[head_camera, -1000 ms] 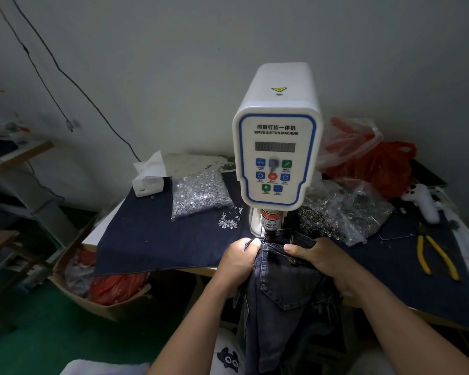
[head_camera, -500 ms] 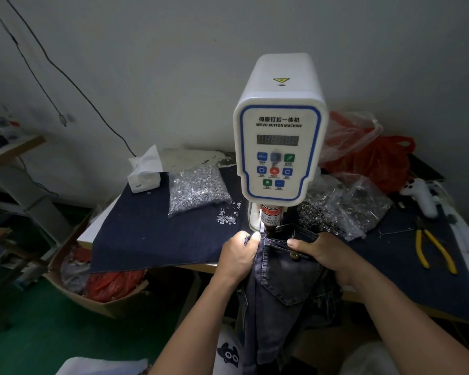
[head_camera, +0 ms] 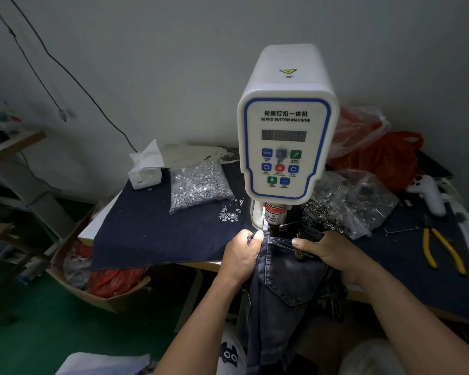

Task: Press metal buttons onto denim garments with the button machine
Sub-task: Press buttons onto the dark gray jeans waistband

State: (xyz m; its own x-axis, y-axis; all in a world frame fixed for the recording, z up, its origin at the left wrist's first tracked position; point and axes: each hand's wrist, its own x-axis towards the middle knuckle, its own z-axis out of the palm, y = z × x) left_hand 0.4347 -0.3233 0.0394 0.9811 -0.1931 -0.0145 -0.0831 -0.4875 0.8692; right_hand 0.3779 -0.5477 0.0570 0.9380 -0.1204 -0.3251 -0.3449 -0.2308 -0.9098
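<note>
The white button machine (head_camera: 287,136) stands on the denim-covered surface (head_camera: 152,234). Directly below its press head, the denim garment (head_camera: 284,288) hangs over the surface's front edge, pocket facing up. The left hand (head_camera: 241,255) has its grip clenched on the waistband just left of the head; the right hand (head_camera: 331,253) pinches the pocket's top edge just right of it — thumb on top, beside 1 metal button (head_camera: 299,255). Left of the machine lies a bag of silver buttons (head_camera: 198,185), right of it yellow pliers (head_camera: 441,250).
</note>
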